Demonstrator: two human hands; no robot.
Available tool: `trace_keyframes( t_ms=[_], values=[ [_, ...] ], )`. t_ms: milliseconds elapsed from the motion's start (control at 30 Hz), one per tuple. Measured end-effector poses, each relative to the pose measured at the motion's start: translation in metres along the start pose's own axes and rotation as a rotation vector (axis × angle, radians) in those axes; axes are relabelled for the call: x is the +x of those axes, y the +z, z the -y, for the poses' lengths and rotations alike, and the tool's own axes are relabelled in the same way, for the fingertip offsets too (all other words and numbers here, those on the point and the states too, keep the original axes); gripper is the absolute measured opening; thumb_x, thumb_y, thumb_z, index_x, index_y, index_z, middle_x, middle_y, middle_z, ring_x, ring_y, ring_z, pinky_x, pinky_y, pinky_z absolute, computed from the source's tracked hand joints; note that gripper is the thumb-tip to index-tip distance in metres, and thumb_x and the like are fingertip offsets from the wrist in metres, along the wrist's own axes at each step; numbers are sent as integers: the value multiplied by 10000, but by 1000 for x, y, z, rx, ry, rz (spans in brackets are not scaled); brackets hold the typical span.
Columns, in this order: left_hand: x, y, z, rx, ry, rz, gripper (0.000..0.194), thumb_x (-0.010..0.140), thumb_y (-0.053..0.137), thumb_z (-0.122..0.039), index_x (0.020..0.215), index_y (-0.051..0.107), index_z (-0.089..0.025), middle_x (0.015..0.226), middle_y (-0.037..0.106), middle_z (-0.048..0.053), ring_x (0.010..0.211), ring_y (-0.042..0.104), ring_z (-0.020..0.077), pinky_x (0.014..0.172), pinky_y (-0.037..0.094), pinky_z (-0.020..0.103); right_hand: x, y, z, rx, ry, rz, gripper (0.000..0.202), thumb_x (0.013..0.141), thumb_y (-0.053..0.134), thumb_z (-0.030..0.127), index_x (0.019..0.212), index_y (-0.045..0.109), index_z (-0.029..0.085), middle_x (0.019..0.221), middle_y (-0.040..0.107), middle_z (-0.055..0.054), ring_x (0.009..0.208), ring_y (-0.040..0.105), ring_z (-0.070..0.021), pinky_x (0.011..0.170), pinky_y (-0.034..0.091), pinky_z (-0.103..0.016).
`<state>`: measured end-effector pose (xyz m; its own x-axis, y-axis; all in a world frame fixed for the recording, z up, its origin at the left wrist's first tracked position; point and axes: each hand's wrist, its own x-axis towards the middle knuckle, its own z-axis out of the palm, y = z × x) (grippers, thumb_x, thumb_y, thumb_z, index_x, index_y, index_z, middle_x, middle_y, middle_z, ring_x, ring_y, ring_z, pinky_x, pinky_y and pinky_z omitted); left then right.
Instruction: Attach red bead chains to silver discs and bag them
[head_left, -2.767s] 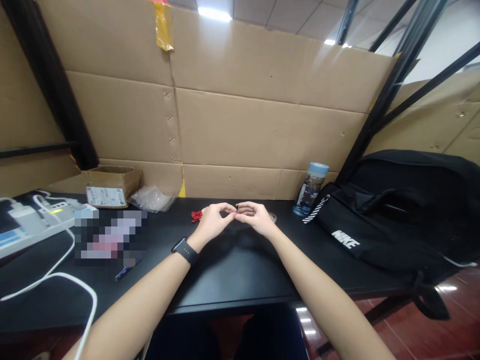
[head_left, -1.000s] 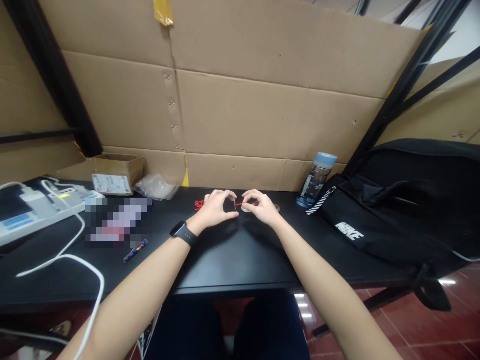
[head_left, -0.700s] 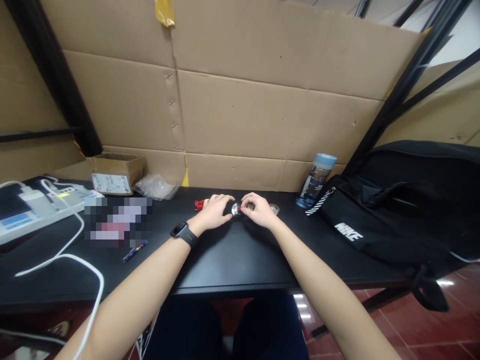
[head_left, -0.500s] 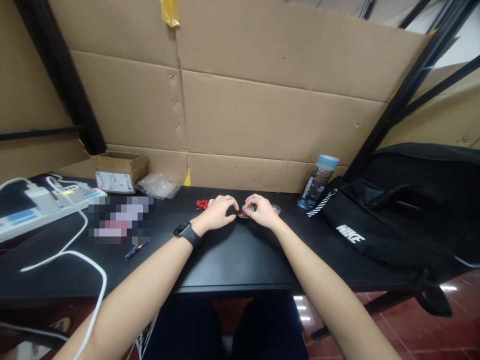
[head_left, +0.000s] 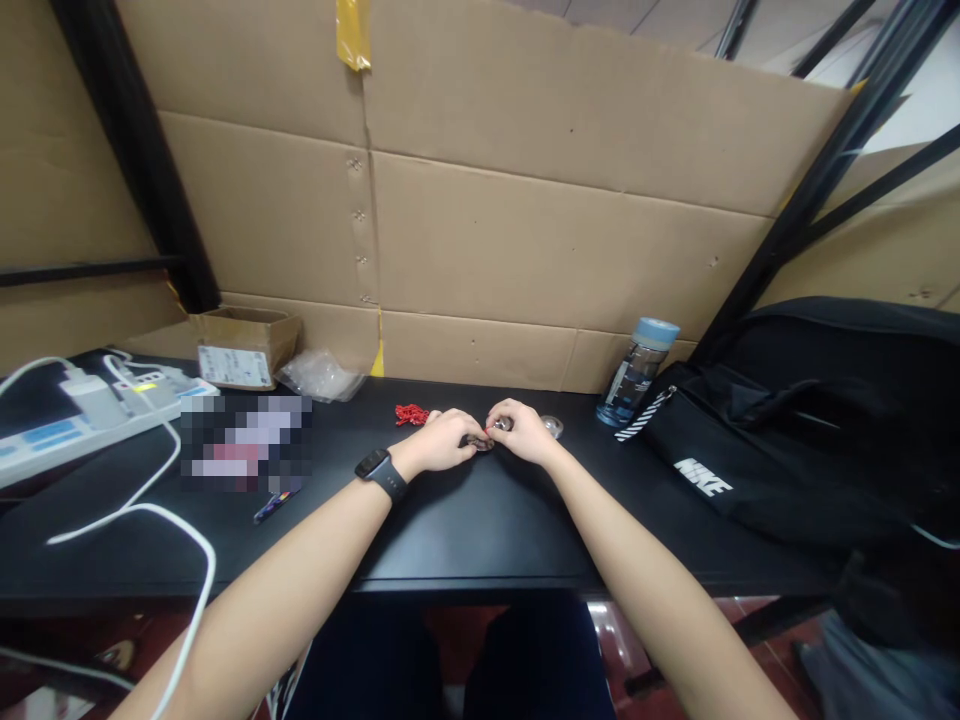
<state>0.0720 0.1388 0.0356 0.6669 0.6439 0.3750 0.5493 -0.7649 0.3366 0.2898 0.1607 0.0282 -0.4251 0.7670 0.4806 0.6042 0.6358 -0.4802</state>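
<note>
2 hands [head_left: 444, 441] [head_left: 519, 432] on table [head_left: 465, 520] | fingers pinching small metal disc [head_left: 480, 442]

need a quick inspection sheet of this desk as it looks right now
surface: black desk top, bare in front of the hands
job's things: small round silver metal piece between the fingertips of both hands, with a tiny red bit at it; a second small round silver piece just right of them; small pile of red bits behind the left hand
clutter: open cardboard box, crumpled clear plastic bag, blue-capped water bottle, black sports bag, dark pen
hands: left hand and right hand both pinching at the silver piece
cables: white cable from white power strip
surroundings: cardboard wall, black metal frame
</note>
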Motion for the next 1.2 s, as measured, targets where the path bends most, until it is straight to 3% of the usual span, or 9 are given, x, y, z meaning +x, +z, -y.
trace_keyframes(
  t_ms=[233, 400, 533, 667, 800, 1200],
  values=[
    [0, -6, -2, -48, -17, -61, 178, 861, 631, -265, 893, 794, -330, 982, 788, -5, 1007, 697, 221, 870, 469, 323, 0, -1, 1, -32, -4, -23, 74, 795, 698, 160, 797, 744, 218, 983, 700, -47, 925, 640, -199, 911, 470, -365],
    [0, -10, -1, 3, -108, 2, 143, 859, 648, -321, 870, 786, -287, 979, 794, 2, 983, 714, 219, 855, 464, 305, -2, -5, -1, -233, 61, -47, 269, 876, 624, 198, 1113, 733, 263, 1207, 685, -66, 1118, 589, -243, 970, 436, -405],
    [0, -9, 0, 21, -165, -10, 141, 862, 659, -352, 948, 739, -275, 987, 786, -18, 971, 708, 203, 880, 443, 303, -5, -8, 0, -426, 130, 36, 342, 944, 539, 234, 1247, 676, 310, 1330, 655, -46, 1193, 553, -267, 951, 411, -429],
    [0, -1, 0, 75, -199, -120, 249, 850, 690, -402, 1074, 683, -292, 1050, 759, -19, 1026, 668, 221, 903, 411, 348, -4, -9, 4, -568, 152, 80, 326, 972, 489, 226, 1229, 680, 285, 1282, 693, -51, 1133, 578, -269, 913, 385, -412],
    [2, 4, -2, 178, -211, -137, 132, 884, 662, -388, 929, 721, -279, 1016, 748, 5, 1052, 626, 250, 913, 376, 387, -2, -7, 5, -665, 157, 79, 269, 981, 504, 255, 1175, 689, 274, 1211, 713, -66, 1087, 581, -263, 874, 364, -387],
    [5, 13, -15, 242, -132, -142, 93, 873, 692, -331, 836, 727, -253, 994, 738, 9, 1046, 571, 246, 860, 327, 393, -1, -5, 2, -795, 143, 45, 123, 970, 564, 288, 1000, 667, 229, 1105, 703, -84, 1052, 566, -264, 835, 341, -373]
  ],
)
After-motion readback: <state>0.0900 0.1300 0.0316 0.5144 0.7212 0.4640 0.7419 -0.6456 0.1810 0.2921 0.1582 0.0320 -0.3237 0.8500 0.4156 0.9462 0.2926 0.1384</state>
